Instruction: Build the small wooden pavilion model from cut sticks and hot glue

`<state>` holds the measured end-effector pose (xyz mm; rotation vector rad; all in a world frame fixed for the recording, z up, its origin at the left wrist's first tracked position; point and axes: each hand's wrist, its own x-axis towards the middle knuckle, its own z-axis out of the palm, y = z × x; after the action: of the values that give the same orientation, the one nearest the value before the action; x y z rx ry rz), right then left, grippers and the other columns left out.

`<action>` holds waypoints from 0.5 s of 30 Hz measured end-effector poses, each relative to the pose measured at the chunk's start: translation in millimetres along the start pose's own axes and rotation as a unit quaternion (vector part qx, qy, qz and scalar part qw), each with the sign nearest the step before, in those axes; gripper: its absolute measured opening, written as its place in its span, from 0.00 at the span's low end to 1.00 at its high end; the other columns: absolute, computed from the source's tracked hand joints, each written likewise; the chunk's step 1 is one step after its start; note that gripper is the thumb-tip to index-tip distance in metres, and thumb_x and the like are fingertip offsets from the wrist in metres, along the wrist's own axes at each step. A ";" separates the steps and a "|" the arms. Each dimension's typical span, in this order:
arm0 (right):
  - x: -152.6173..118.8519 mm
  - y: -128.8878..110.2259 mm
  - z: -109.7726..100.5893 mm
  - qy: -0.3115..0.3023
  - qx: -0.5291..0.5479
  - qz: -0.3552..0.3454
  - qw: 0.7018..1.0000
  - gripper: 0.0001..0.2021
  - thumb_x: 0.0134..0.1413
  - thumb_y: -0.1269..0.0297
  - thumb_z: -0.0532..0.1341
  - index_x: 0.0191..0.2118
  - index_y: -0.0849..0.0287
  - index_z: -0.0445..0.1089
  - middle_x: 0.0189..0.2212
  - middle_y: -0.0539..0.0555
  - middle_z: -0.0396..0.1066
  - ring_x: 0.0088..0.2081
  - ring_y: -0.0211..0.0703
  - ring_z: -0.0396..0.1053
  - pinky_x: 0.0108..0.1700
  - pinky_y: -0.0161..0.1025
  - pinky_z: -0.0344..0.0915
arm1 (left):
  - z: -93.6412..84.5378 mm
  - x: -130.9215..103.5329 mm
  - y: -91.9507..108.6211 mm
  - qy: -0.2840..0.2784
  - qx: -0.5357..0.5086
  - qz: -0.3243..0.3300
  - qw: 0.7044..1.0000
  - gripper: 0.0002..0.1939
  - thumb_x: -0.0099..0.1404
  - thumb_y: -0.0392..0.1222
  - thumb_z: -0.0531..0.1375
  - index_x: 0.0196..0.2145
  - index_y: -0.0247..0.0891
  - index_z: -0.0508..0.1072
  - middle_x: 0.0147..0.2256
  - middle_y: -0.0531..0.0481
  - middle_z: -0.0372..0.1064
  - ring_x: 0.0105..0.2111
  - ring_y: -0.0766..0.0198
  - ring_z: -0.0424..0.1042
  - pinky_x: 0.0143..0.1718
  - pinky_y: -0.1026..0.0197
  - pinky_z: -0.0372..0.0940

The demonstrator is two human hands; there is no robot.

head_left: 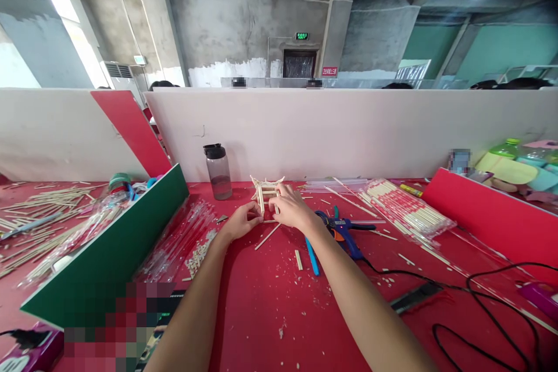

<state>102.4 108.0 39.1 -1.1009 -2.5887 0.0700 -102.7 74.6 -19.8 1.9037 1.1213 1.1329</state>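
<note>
A small frame built of pale wooden sticks [269,192] stands on the red table in front of the white partition. My left hand [242,221] is at its lower left, fingers pinched together at the base of an upright stick. On the right side, my right hand [291,206] has its fingers closed round the frame's right upright. A loose stick [267,236] lies on the table just below the frame. Short stick pieces [298,260] lie nearer to me, beside a blue tool [312,257].
A blue glue gun [346,233] with a black cable lies right of my right hand. Wrapped sticks [407,206] are farther right. A dark-lidded bottle [218,172] stands back left. A green board [108,256] and a red board [492,221] flank the work area.
</note>
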 end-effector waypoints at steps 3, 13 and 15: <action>-5.4 -2.6 8.4 0.020 -0.024 -0.017 0.999 0.05 0.49 0.70 0.68 0.34 0.57 0.75 0.61 0.60 0.54 0.64 0.60 0.48 0.60 0.59 0.52 | -0.1 0.8 -1.7 -0.004 -0.003 0.009 1.000 0.09 0.62 0.43 0.63 0.32 0.36 0.68 0.32 0.52 0.68 0.34 0.64 0.70 0.43 0.58 0.69; -3.6 -18.5 29.3 0.048 -0.082 -0.034 0.995 0.01 0.52 0.70 0.67 0.31 0.59 0.77 0.69 0.62 0.49 0.70 0.62 0.39 0.66 0.69 0.27 | -1.2 1.0 -8.7 -0.007 -0.001 0.013 1.000 0.07 0.62 0.41 0.63 0.33 0.36 0.69 0.32 0.51 0.70 0.35 0.62 0.72 0.43 0.56 0.69; -2.9 -18.5 30.1 0.042 -0.085 -0.029 0.995 0.02 0.52 0.71 0.66 0.31 0.59 0.78 0.69 0.62 0.49 0.70 0.62 0.39 0.66 0.70 0.26 | -1.1 1.4 -9.7 -0.006 0.001 0.014 1.000 0.07 0.61 0.40 0.63 0.33 0.36 0.69 0.32 0.51 0.69 0.35 0.62 0.72 0.43 0.57 0.69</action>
<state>82.0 95.4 13.0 -1.0588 -2.5877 -0.2098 -106.6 80.1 -27.0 1.9311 1.0917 1.1338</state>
